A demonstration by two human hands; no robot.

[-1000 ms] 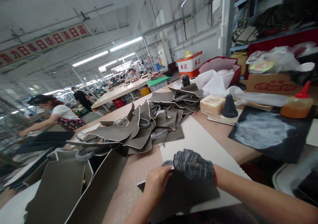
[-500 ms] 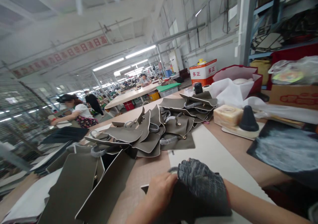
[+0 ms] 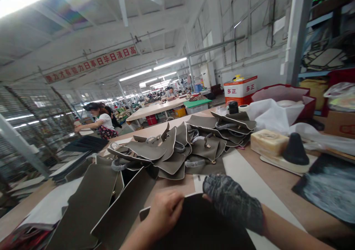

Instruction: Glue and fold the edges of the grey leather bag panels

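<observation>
My bare left hand is closed on the upper edge of a dark handbag panel with a pale rim. On the same edge, further right, my right hand in a grey knitted glove curls its fingers over the panel; its thumb shows at the rim. The panel's lower part runs out of the picture. Beyond my hands lies a heap of brown-grey handbag pieces with wrapped handles and gold clasps. Left of my left hand, larger handbag pieces lean partly unfolded on the table.
A pale strip runs along the tabletop under my right arm. At the right are a yellowish block, a black cone-shaped object and a dark sheet with whitish smears. A co-worker stands at the far left.
My hands were close together near a grey handle; now they are apart along the panel's edge, the left further left. More of the panel shows between them. The camera view has shifted slightly.
</observation>
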